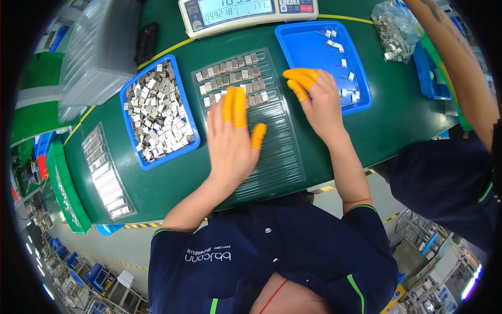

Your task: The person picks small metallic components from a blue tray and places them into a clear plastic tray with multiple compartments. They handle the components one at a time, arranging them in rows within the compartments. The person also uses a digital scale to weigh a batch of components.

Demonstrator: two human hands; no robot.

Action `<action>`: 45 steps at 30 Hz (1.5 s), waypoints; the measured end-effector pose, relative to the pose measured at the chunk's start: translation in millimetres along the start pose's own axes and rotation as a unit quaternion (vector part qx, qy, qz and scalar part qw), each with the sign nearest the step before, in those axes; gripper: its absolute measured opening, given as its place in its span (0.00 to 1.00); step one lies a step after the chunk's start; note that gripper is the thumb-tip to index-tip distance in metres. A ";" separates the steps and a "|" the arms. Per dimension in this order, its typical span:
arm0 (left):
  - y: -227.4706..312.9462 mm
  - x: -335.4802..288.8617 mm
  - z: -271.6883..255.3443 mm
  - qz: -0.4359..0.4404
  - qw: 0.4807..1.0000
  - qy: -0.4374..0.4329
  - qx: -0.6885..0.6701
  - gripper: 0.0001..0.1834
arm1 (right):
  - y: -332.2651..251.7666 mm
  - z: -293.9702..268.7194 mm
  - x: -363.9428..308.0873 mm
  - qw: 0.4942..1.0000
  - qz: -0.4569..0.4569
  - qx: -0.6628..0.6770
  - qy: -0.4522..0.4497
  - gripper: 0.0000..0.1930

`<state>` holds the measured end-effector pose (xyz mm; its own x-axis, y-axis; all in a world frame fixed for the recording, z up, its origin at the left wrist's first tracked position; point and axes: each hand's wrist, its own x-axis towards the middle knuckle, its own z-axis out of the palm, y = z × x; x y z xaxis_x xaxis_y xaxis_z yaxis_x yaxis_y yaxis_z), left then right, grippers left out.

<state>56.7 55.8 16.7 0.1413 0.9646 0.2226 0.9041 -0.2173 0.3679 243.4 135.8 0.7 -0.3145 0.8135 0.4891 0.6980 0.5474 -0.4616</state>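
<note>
A clear ribbed plastic tray (277,152) lies on the table before me, its far rows filled with small silver and white block-shaped parts (230,66). My left hand (228,149), in yellow finger cots, lies over the tray's filled rows, with two fingers stretched forward and the thumb apart. Just right of the tray, my right hand (323,104) has its yellow-cotted fingers and thumb drawn together, pointing left; anything between them is hidden. Beside it, a blue tray (306,47) holds several small white pieces with thin wires (349,77).
Left of the clear tray, a blue bin (195,138) is heaped with silver and white parts. A digital scale (246,21) stands at the back. Stacked clear trays (97,57), another clear tray (107,172) and a green bin (68,193) lie leftward. A co-worker's arm (460,63) reaches past a parts bag (392,36).
</note>
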 end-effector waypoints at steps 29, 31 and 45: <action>-70.8 -73.3 -32.0 -0.075 0.985 0.152 -0.020 0.18 | -5.3 -44.0 -15.5 0.972 0.143 -0.184 -0.020 0.16; -45.5 -61.0 -28.0 -0.035 0.994 0.086 -0.054 0.20 | -34.6 -21.0 -8.9 0.994 0.078 -0.075 -0.031 0.12; -29.1 -46.2 5.2 -0.023 0.998 0.041 0.032 0.26 | -88.4 32.0 -31.7 0.981 -0.033 -0.069 -0.178 0.23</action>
<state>25.9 18.4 -9.1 0.0675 0.9575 0.2803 0.9329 -0.1602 0.3226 171.0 67.9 2.3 -0.5500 0.8072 0.2144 0.7410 0.5901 -0.3204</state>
